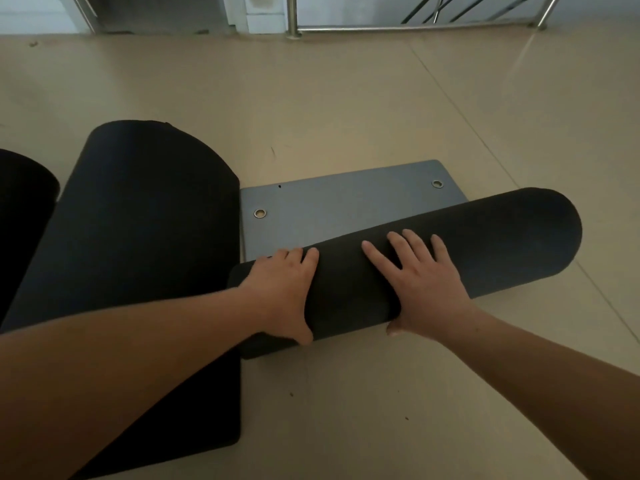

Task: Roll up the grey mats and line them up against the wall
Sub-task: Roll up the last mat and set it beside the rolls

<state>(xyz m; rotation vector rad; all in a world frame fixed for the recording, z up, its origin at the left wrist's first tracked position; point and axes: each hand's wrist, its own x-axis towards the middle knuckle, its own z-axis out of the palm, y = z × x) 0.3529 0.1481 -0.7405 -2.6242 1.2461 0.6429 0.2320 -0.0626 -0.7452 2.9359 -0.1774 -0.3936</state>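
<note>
A grey mat lies on the floor, most of it wound into a dark roll [485,244] that runs from lower left to upper right. Its flat end [346,206] with two metal eyelets sticks out beyond the roll. My left hand [280,289] grips the roll near its left end, thumb tucked under the near side. My right hand [422,282] presses flat on the middle of the roll, fingers spread. Another dark mat [138,230] lies to the left, partly curled at its far end.
A third dark mat edge [24,202] shows at the far left. The beige tiled floor [381,98] stretches ahead to a metal railing [398,27] and a white wall base [256,19] at the top.
</note>
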